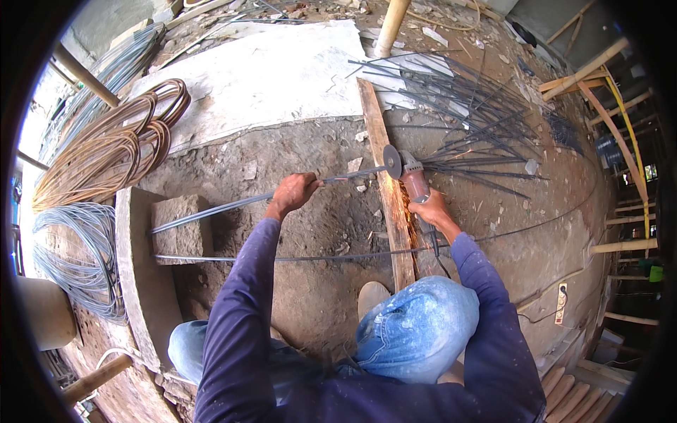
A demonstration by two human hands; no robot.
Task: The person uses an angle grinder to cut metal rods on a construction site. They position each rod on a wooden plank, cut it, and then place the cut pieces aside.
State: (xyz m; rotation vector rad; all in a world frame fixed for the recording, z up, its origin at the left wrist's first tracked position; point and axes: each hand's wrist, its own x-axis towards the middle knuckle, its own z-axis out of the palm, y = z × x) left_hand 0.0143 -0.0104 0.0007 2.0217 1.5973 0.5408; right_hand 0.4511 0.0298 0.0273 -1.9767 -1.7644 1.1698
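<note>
My left hand (293, 193) is closed around thin steel rods (243, 202), which run from a concrete block (182, 224) at the left toward the middle. In my right hand (435, 210) is an angle grinder (415, 182), gripped by its body. Its cutting disc (393, 161) meets the rods' right end above a wooden plank (390, 190). Orange sparks (407, 215) stream down along the plank toward me. Another steel rod (324, 258) crosses the plank nearer my knees.
A pile of dark rods (472, 113) lies beyond the grinder. Coiled brown rods (113, 144) and a grey wire coil (81, 254) sit at the left, beside a low concrete wall (144, 282). A white sheet (268, 74) covers ground ahead. A power strip (561, 304) lies at the right.
</note>
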